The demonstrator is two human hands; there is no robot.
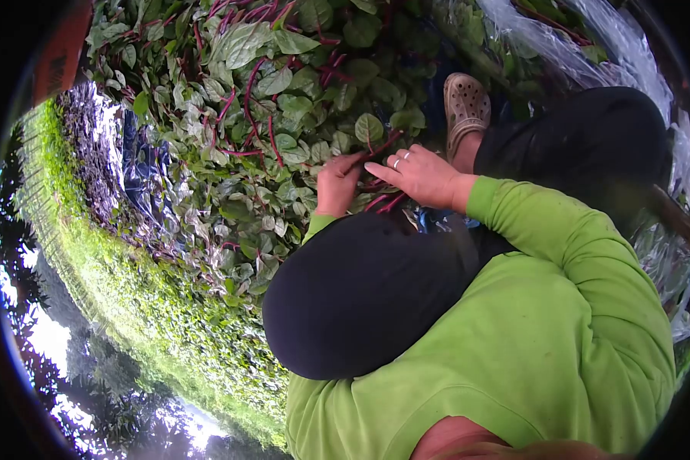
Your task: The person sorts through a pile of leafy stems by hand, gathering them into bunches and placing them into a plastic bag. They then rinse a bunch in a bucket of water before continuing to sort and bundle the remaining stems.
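Observation:
My left hand (339, 184) is closed, fingertips pinching a red-stemmed leafy shoot, which looks like red Malabar spinach (389, 143). Close beside it, my right hand (425, 178) wears rings and has its fingers bent around the same shoot; its exact grip is partly hidden. Below the right palm, several cut-looking red stems (391, 202) stick out near my lap. A broad green leaf (369, 129) stands just above the fingers. Around both hands spreads a large heap of the same leafy stems (276, 115).
My bent dark-trousered knee (360, 299) lies just below the hands. A tan clog (466, 107) on my foot is at the heap's edge. Clear plastic sheeting (590, 46) lies at upper right, and blue sheeting (142, 165) at left. Green plants (169, 307) grow beyond.

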